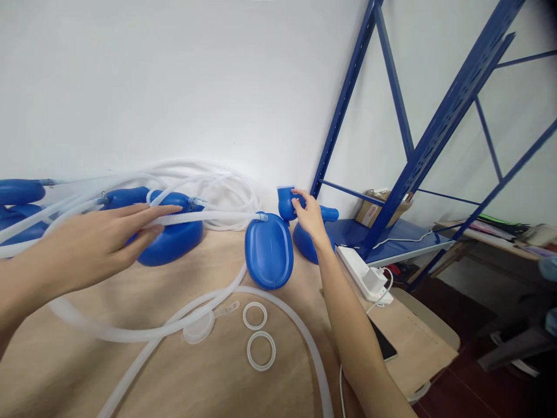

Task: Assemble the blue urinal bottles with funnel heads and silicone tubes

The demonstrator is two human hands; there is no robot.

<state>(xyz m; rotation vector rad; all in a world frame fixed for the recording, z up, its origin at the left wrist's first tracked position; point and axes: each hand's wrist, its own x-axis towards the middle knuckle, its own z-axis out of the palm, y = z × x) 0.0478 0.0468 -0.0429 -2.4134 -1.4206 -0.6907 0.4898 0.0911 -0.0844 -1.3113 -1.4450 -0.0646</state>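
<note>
My left hand point(117, 238) is closed, its thumb and fingers pinching a translucent white hose point(209, 215) by a ribbed stretch. That hose runs right to a small clear connector point(261, 216) on a blue plastic urinal bottle point(268, 252), which stands tilted with its flat oval side towards me. My right hand point(310, 215) grips the bottle's wide angled neck point(286, 203); fingertips partly cover it. Behind my right wrist sits another blue bottle point(307, 242), partly hidden. More blue bottles point(174, 244) with hoses lie beyond my left hand.
Two white rings point(261, 351) and a translucent cap with a strap point(199, 327) lie on the brown-covered table point(209, 377). Loose hose point(300, 328) loops across the front. At right are a power strip point(359, 270), a phone point(383, 339) and a blue metal rack point(400, 180).
</note>
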